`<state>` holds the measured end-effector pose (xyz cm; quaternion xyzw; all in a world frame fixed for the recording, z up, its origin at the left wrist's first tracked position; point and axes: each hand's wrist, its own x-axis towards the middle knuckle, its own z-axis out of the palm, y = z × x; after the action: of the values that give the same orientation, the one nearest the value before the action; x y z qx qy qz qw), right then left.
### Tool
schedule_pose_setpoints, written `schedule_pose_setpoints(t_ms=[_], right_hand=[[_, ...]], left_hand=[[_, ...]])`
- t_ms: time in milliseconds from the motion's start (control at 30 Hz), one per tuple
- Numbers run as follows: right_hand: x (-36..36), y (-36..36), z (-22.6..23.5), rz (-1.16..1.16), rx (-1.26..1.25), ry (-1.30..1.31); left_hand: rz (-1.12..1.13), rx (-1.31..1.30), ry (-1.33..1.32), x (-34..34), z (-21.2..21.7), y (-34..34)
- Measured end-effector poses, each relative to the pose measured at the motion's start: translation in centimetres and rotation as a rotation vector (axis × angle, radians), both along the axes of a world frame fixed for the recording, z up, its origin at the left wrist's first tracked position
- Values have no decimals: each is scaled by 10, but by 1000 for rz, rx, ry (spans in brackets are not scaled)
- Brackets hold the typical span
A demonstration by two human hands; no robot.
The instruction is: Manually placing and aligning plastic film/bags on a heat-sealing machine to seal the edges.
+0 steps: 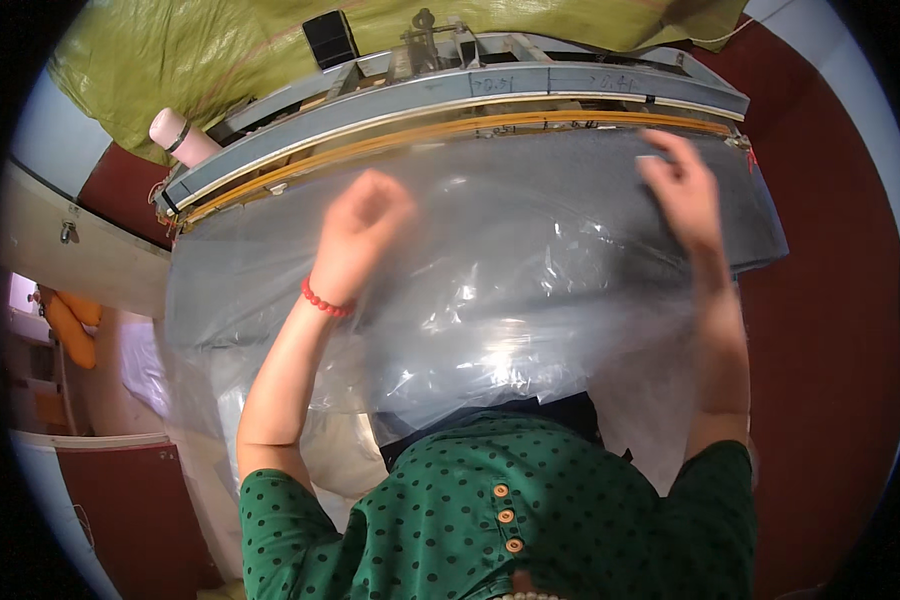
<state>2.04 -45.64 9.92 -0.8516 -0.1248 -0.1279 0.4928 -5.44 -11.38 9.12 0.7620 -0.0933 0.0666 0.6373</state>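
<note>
Clear plastic sheet (490,290) spreads under my left hand (360,235), fisted on it, and right hand (685,190), fingers (660,165) pinching its edge; smoothing toward the grey surface (760,220) needs even tension

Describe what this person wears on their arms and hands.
Both forearms are bare. The left hand has a red bead bracelet at the wrist; the right hand wears nothing visible. Short dark green sleeves with small dark dots end near the elbows.
</note>
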Motion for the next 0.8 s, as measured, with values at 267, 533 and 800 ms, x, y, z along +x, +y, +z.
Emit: schedule_pose_setpoints(t_ms=[267, 533, 800], right_hand=[[-29, 147, -7, 728, 266, 385], [-52, 168, -17, 659, 421, 611], [-52, 172, -33, 670, 468, 432]], left_hand=[[-60, 393, -311, -19, 18, 5], [177, 821, -616, -29, 10, 5], [248, 857, -643, -34, 9, 8]])
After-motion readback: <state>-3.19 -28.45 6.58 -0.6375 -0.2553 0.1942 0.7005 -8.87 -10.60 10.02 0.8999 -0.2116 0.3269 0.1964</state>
